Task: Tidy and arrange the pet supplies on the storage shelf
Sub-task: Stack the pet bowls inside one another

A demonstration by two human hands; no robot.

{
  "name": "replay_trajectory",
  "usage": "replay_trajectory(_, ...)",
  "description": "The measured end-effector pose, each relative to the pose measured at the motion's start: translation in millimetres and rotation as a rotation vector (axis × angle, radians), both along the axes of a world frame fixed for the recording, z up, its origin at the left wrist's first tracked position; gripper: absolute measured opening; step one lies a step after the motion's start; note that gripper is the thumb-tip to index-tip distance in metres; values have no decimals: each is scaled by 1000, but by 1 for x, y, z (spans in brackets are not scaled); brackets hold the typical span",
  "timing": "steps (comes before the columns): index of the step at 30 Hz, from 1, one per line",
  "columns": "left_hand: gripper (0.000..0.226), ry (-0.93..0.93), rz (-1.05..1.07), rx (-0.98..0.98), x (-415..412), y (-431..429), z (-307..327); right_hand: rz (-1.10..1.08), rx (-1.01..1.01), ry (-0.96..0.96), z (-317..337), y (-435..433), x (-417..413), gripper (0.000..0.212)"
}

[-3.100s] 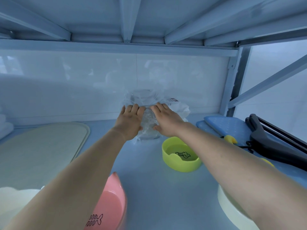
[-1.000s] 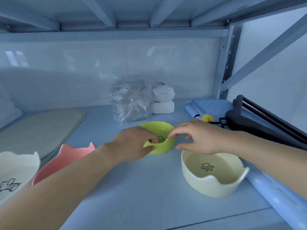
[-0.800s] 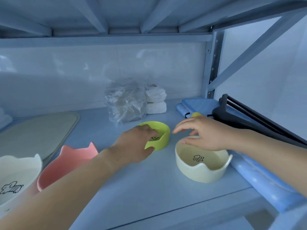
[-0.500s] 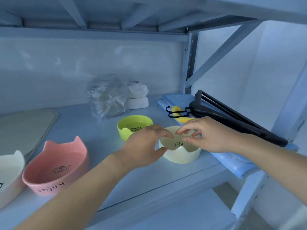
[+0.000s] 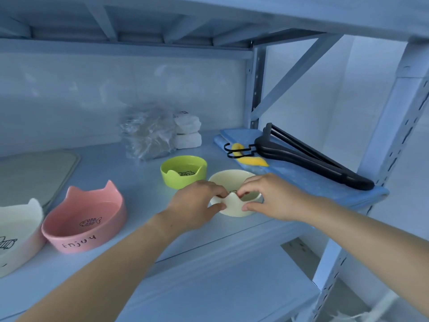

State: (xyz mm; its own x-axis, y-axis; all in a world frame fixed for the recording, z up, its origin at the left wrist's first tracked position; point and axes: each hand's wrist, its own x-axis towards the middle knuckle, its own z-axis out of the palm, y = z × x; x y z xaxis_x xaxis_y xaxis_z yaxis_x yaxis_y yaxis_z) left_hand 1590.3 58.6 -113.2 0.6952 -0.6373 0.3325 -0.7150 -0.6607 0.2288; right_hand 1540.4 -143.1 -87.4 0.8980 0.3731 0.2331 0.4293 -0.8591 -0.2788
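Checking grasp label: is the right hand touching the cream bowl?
Touching. Head view shows the right hand pinching the near rim of the cream bowl, thumb against its outer wall.

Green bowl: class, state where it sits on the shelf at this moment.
In the head view the green bowl stands midway along the shelf, in front of the plastic bag and just left of the cream bowl.

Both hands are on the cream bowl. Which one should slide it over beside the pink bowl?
Left, probably. The left hand pinches the cream bowl on the side facing the pink bowl; the right hand would have to cross over.
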Motion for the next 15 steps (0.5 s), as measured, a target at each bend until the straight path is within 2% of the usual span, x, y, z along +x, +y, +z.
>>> replay_trajectory(3,20,13,13,11,3,9,4,12,20,-5,-1,8,4,18)
replay_trajectory(6,34,10,41,8,10,19,8,48,10,-31,0,14,9,18)
replay_trajectory(9,45,-18,159,12,23,30,14,63,9,-50,2,18,14,20)
replay_trajectory(15,50,-17,344,48,49,39,14,90,33,-43,2,20,28,18)
